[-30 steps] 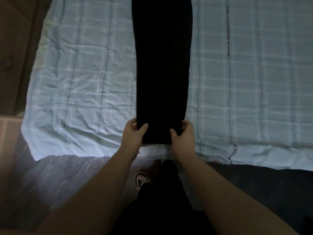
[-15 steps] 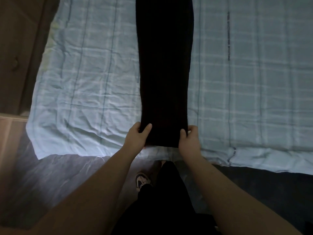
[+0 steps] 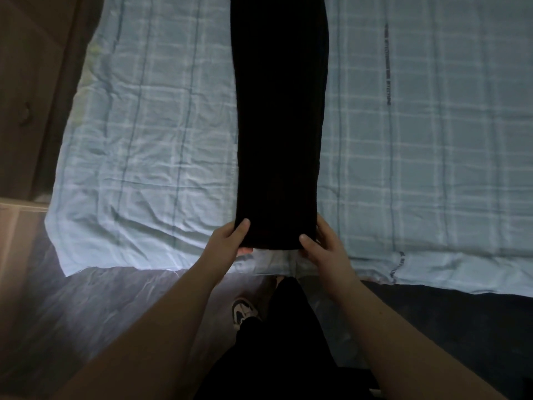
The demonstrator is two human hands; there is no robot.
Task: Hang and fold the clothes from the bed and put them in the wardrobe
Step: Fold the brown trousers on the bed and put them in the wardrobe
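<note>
Both hands have shifted slightly outward along the near hem since the earlier frames, and the near end of the garment now sits a little higher off the sheet edge. At lower centre of the frame, the left hand (image 3: 227, 243) pinches the hem's left corner, thumb on top of the cloth and fingers tucked beneath. Just to its right, the right hand (image 3: 326, 246) grips the right corner the same way, thumb pressed on the dark fabric.

Between them the black garment (image 3: 278, 125) lies folded lengthwise as one long narrow strip, running from the hands straight up the middle and out of the top edge. It rests on the bed's pale blue checked sheet (image 3: 144, 145), which fills the upper frame and is creased at left. A brown wardrobe (image 3: 31, 82) stands at far left. Below the hands, one shoe (image 3: 243, 310) shows on the floor (image 3: 72, 313).
</note>
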